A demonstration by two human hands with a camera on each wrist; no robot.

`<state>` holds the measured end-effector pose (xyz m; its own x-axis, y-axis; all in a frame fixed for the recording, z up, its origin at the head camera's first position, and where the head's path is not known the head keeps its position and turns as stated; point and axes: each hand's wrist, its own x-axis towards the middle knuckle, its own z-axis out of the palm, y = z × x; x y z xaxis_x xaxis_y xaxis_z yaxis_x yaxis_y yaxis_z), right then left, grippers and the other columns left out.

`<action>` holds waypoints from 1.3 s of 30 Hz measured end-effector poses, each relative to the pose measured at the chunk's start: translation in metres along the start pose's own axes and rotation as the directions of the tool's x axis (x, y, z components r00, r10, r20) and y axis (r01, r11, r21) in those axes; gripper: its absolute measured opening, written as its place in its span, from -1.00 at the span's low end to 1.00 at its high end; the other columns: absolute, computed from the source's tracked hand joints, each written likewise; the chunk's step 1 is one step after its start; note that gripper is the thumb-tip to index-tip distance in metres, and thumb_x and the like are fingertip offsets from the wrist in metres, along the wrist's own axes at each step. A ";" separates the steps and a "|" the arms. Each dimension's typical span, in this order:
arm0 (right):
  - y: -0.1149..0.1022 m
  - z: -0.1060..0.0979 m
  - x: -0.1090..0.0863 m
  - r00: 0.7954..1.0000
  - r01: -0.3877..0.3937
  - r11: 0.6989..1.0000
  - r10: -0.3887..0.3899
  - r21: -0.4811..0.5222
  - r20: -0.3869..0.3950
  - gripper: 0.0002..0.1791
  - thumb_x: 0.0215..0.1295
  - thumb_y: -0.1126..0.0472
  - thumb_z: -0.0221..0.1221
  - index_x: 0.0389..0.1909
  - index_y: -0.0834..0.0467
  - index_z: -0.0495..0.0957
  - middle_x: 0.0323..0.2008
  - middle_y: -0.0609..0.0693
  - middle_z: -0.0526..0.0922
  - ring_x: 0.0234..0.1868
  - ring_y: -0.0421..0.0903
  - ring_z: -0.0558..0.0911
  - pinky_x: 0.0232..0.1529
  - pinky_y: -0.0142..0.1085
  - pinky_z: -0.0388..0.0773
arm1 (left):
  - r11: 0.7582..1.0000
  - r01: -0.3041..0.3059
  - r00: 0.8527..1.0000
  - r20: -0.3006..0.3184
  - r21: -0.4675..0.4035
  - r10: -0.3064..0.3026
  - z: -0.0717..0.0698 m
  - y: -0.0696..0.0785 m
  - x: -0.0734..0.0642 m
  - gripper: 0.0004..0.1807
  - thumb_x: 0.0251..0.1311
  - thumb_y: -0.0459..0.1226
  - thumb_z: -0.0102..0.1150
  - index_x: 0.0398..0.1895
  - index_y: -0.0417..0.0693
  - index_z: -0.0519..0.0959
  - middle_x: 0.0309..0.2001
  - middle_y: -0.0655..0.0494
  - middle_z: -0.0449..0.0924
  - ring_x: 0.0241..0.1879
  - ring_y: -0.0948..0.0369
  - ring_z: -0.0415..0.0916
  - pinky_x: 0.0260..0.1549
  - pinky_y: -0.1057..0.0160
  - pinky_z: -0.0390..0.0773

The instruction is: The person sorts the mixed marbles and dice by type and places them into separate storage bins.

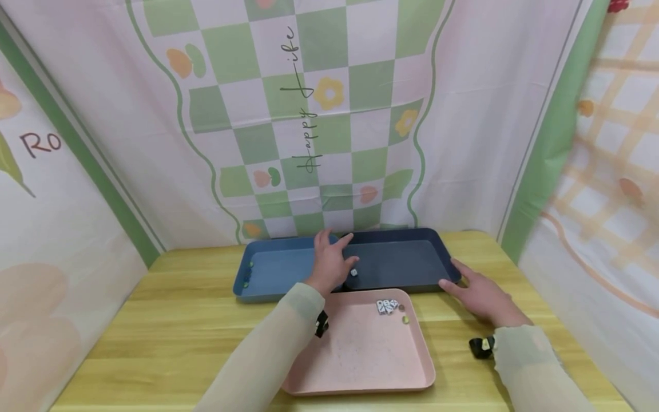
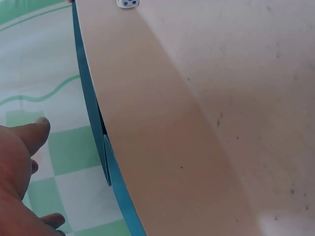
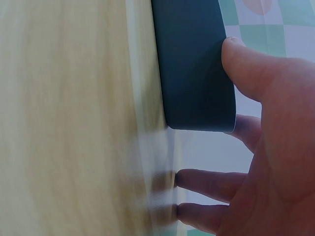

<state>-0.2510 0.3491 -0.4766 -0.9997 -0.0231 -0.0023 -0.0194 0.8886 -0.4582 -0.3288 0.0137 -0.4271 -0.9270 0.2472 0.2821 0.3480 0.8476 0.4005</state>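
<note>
My left hand [image 1: 329, 264] hovers with spread fingers where the blue tray [image 1: 278, 257] meets the dark navy tray [image 1: 396, 260]. Near its thumb, a small white die [image 1: 353, 272] lies at the navy tray's left end. The left wrist view shows that hand's fingers apart, with nothing between them. At the navy tray's near right corner is my right hand [image 1: 479, 293], its thumb touching the rim in the right wrist view and another finger partly hidden behind the corner. Its other fingers stretch out, mostly straight.
A pink tray [image 1: 365, 360] sits in front, partly under my left forearm. Several white dice [image 1: 386, 306] cluster at its far right, beside a yellowish bead [image 1: 405, 320] and a brownish one. Small green pieces [image 1: 246, 284] lie along the blue tray's left side. A patterned curtain [image 1: 329, 131] hangs behind.
</note>
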 end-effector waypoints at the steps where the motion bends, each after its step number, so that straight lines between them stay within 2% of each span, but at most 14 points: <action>1: 0.000 0.000 0.000 1.000 0.002 1.000 -0.002 -0.001 -0.001 0.05 0.39 -0.44 -0.10 0.59 0.22 -0.13 0.28 0.54 0.30 0.22 0.56 0.30 0.02 0.47 0.27 | 1.000 0.003 1.000 0.006 0.005 -0.003 0.000 0.000 0.000 -0.34 0.32 0.04 0.24 0.47 0.24 0.35 0.53 -0.14 -0.04 0.51 -0.06 -0.18 0.35 -0.04 0.18; 9: -0.003 -0.002 -0.001 1.000 0.014 1.000 -0.014 -0.008 -0.003 0.03 0.42 -0.41 -0.10 0.58 0.25 -0.11 0.26 0.54 0.33 0.21 0.56 0.32 -0.01 0.48 0.28 | 1.000 0.003 1.000 0.009 -0.023 -0.002 -0.002 -0.001 -0.002 -0.36 0.31 0.07 0.23 0.44 0.23 0.40 0.54 -0.14 -0.04 0.51 -0.08 -0.17 0.34 -0.08 0.19; 15: -0.004 -0.002 -0.001 1.000 0.010 1.000 -0.010 0.000 -0.004 0.04 0.41 -0.42 -0.10 0.58 0.25 -0.12 0.26 0.55 0.31 0.21 0.56 0.32 0.02 0.46 0.28 | 1.000 -0.015 0.999 0.029 -0.013 0.016 0.001 0.003 -0.004 -0.37 0.30 0.11 0.22 0.42 0.26 0.42 0.54 -0.11 -0.05 0.51 -0.07 -0.16 0.33 -0.05 0.22; 21: -0.003 -0.001 -0.001 1.000 0.006 1.000 -0.006 0.003 -0.005 0.04 0.41 -0.42 -0.10 0.58 0.25 -0.13 0.27 0.55 0.30 0.21 0.57 0.31 0.03 0.46 0.28 | 0.998 -0.048 0.995 0.087 -0.051 0.052 0.002 0.010 -0.010 -0.36 0.29 0.11 0.24 0.42 0.25 0.42 0.54 -0.09 -0.03 0.52 -0.03 -0.17 0.32 -0.05 0.25; 28: -0.002 0.000 -0.001 1.000 0.005 1.000 -0.005 0.007 -0.005 0.05 0.40 -0.42 -0.09 0.58 0.24 -0.13 0.27 0.55 0.30 0.22 0.56 0.31 0.04 0.45 0.29 | 0.991 -0.112 0.979 0.165 -0.075 0.123 0.005 0.024 -0.023 -0.44 0.26 0.12 0.28 0.32 0.30 0.52 0.55 -0.01 -0.05 0.53 0.02 -0.22 0.30 -0.01 0.30; 30: -0.002 0.000 -0.001 1.000 0.006 1.000 -0.006 0.007 -0.006 0.04 0.41 -0.42 -0.09 0.58 0.25 -0.13 0.27 0.55 0.30 0.21 0.56 0.32 0.03 0.44 0.29 | 0.986 -0.155 0.966 0.200 -0.064 0.165 0.006 0.028 -0.026 -0.52 0.26 0.10 0.29 0.22 0.27 0.61 0.55 -0.02 -0.04 0.53 0.03 -0.21 0.30 0.02 0.30; 32: -0.002 0.000 -0.001 1.000 0.007 1.000 -0.007 0.007 -0.007 0.04 0.41 -0.42 -0.09 0.58 0.25 -0.13 0.27 0.55 0.30 0.21 0.56 0.32 0.03 0.44 0.30 | 0.976 -0.209 0.946 0.244 -0.055 0.216 0.007 0.033 -0.029 -0.62 0.26 0.08 0.30 0.09 0.24 0.68 0.53 -0.03 0.01 0.53 0.05 -0.19 0.31 0.05 0.28; 36: -0.003 -0.001 -0.001 1.000 0.009 1.000 -0.009 0.010 -0.007 0.04 0.41 -0.42 -0.09 0.58 0.25 -0.12 0.27 0.55 0.31 0.21 0.55 0.33 0.03 0.44 0.30 | 0.941 -0.332 0.887 0.317 -0.066 0.335 0.012 0.040 -0.036 -0.80 0.25 0.02 0.34 -0.13 0.26 0.75 0.46 -0.01 0.19 0.51 0.07 -0.13 0.35 0.12 0.19; 39: -0.003 -0.001 -0.002 1.000 0.011 1.000 -0.011 0.012 -0.007 0.04 0.41 -0.42 -0.09 0.58 0.26 -0.12 0.27 0.55 0.30 0.21 0.55 0.33 0.03 0.43 0.30 | 0.905 -0.424 0.841 0.350 -0.045 0.411 0.014 0.045 -0.041 -0.83 0.24 0.00 0.35 -0.14 0.30 0.76 0.20 0.18 0.55 0.52 0.08 -0.14 0.40 0.12 0.06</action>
<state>-0.2494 0.3470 -0.4747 -0.9995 -0.0297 0.0094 -0.0307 0.8828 -0.4687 -0.2772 0.0489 -0.4329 -0.6859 0.7212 0.0970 0.7138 0.6409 0.2824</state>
